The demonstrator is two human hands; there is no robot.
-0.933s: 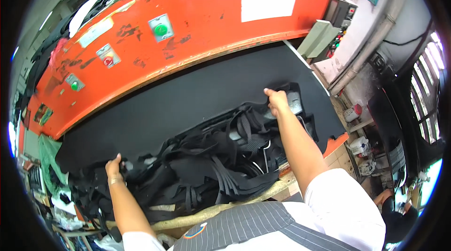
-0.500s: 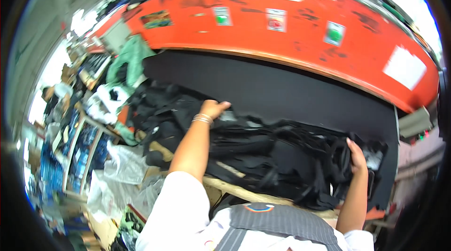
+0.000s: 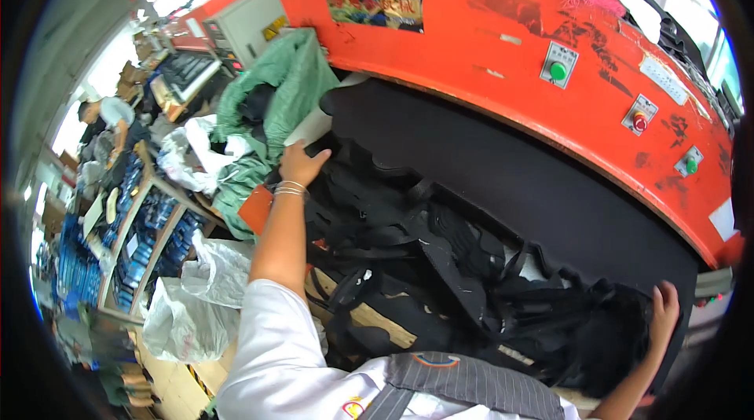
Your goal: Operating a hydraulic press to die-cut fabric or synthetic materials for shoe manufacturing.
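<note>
A long black sheet [image 3: 471, 161] lies under the red machine beam. Cut, tangled black fabric scraps [image 3: 471, 294] spread along its near side, with strips and gaps between them. My left hand [image 3: 302, 163], with bangles at the wrist, is at the left end of the scraps beside a pale surface; its thumb is stretched away from the fingers. At the far right end, my right hand [image 3: 664, 316] rests by the edge of the black sheet, fingers extended upward and apart from the thumb. Neither hand shows anything clearly held.
The red machine beam [image 3: 487, 51] crosses the back, carrying green and red buttons. A green sack [image 3: 294, 82] stands at the left end, clear plastic bags [image 3: 192, 318] below it. Shelving [image 3: 129, 263] with blue items and another person [image 3: 118, 117] are farther left.
My view has turned left. My left hand has moved left along the scraps to their end, and my right hand has shifted outward to the right. The scraps look more spread out.
</note>
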